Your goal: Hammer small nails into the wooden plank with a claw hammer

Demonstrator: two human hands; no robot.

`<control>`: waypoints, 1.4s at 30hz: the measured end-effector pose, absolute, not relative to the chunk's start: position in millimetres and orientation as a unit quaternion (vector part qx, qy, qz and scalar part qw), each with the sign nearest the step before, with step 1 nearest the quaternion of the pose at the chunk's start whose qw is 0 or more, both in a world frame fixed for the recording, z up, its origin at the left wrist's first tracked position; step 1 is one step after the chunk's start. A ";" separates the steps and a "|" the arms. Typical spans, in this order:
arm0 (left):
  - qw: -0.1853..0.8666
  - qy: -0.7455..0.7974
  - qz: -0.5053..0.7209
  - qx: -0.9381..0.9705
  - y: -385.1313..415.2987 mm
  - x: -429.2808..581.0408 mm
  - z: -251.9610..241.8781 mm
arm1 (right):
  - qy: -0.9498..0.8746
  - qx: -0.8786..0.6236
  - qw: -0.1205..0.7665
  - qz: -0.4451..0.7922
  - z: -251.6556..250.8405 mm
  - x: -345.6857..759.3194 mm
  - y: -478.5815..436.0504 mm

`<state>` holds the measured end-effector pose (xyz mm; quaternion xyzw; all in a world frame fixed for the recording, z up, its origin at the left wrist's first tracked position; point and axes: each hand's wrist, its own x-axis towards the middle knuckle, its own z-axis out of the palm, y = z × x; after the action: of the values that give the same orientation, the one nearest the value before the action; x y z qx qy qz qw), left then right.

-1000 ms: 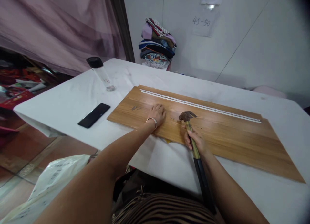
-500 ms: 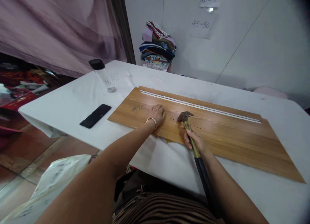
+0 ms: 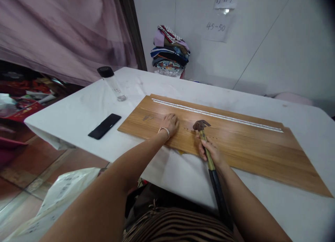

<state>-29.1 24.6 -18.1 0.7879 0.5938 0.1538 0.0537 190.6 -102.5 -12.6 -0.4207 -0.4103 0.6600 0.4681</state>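
Observation:
A wide brown wooden board (image 3: 248, 154) lies on the white-covered table. My left hand (image 3: 169, 124), with a bracelet at the wrist, rests flat on the board, its fingers stretched out. My right hand (image 3: 208, 149) is closed round the upper handle of a claw hammer (image 3: 210, 161). The rusty hammer head is low over the board, right of my left hand; whether it touches the wood I cannot tell. Several small dark dots, nail heads or holes, show on either side of it. A few loose nails (image 3: 148, 118) lie on the board left of my left hand.
Two white measuring strips (image 3: 217, 115) run along the board's far side. A black phone (image 3: 104, 126) and a clear bottle (image 3: 113, 85) with a black lid are on the table (image 3: 70, 109) at the left. Folded clothes (image 3: 171, 51) are stacked by the wall.
My view has shifted very slightly. Both hands, the hammer and the board stay practically where they were.

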 end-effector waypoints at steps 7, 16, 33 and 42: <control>0.052 0.591 0.158 0.790 25.8 -29.6 -20.1 | -0.411 -0.422 0.465 0.661 -12.9 190.3 -102.5; 0.048 0.593 0.154 0.789 25.7 -29.9 -19.8 | -0.414 -0.416 0.472 0.658 -15.2 189.0 -103.2; 0.051 0.598 0.136 0.788 24.2 -29.0 -16.0 | -0.418 -0.422 0.462 0.658 -14.2 188.7 -101.7; 0.052 0.596 0.138 0.790 25.6 -29.7 -17.3 | -0.415 -0.417 0.457 0.667 -15.6 190.0 -100.3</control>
<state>-29.7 25.6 -17.3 0.7896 0.5957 0.1379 0.0524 190.0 -100.3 -15.6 -0.4167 -0.4152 0.6675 0.4565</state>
